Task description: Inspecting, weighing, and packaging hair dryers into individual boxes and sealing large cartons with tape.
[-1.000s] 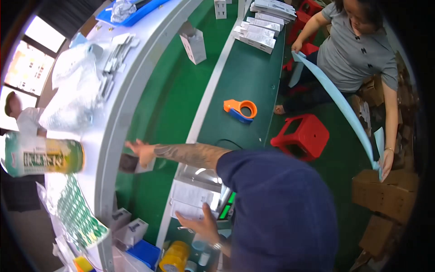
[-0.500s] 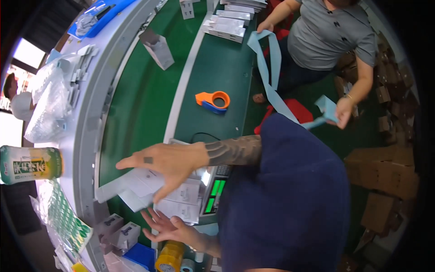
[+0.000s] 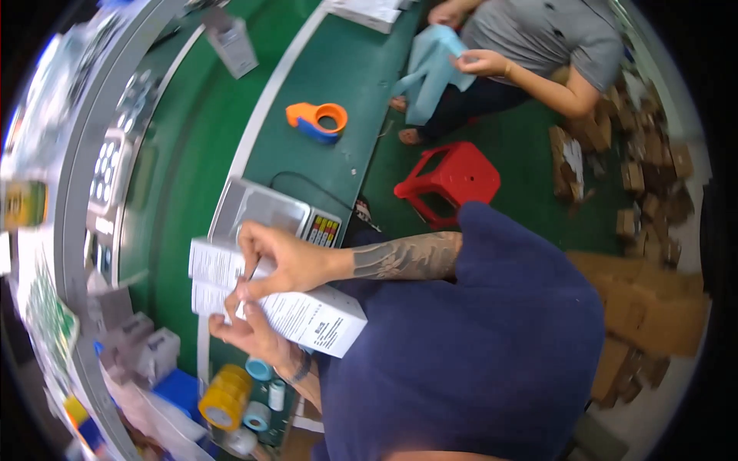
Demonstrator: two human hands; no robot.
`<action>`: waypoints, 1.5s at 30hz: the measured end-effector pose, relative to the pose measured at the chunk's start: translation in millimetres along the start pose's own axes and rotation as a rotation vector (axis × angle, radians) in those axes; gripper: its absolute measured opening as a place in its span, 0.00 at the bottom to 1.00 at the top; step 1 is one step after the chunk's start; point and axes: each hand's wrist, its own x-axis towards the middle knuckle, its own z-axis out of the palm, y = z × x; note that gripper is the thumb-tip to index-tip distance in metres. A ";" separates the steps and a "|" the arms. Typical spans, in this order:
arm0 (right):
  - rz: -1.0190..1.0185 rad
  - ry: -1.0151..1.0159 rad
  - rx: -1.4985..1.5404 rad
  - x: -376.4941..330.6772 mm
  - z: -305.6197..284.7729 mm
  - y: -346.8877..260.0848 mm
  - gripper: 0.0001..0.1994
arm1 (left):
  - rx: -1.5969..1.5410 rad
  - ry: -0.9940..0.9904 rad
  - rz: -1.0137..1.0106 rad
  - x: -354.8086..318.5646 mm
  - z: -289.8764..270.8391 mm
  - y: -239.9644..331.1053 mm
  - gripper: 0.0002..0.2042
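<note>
A white printed carton (image 3: pixel 332 321) slants across both hands in front of my navy shirt, its far end spreading into printed panels or flaps. My right hand (image 3: pixel 290 260), on the tattooed arm, pinches the carton's upper side, thumb and fingers closed. Below it my left hand (image 3: pixel 260 338) has curled fingers on the carton, their tips close to my right thumb. Whether the panels and the box body are one piece is partly hidden by my fingers. Just beyond the hands sits a scale (image 3: pixel 265 206) with a metal tray and a keypad.
A green belt (image 3: pixel 175 184) runs along the left with an open white box (image 3: pixel 233 50) on it. An orange-and-blue tape dispenser (image 3: pixel 306 117) lies on the bench; yellow tape rolls (image 3: pixel 225 398) stand lower. Beside a red stool (image 3: pixel 465 175), another person handles light blue cloth (image 3: pixel 437 71).
My spread hands have closed on the white carton, which is now nearer my body. My view has shifted, revealing more of the scale and stool. The other person has gathered the long blue cloth.
</note>
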 end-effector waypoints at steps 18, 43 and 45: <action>0.089 -0.391 -0.386 5.8 17.5 -26.2 0.14 | -0.055 0.151 0.307 -18.0 -19.4 26.8 0.07; -0.250 -0.297 -0.495 74.2 47.5 -24.7 0.19 | 1.289 0.557 -0.533 -180.4 -384.2 -52.3 0.21; -0.213 -0.577 -0.285 52.7 67.3 -29.1 0.19 | 0.994 0.671 -0.386 -165.2 -297.7 22.9 0.20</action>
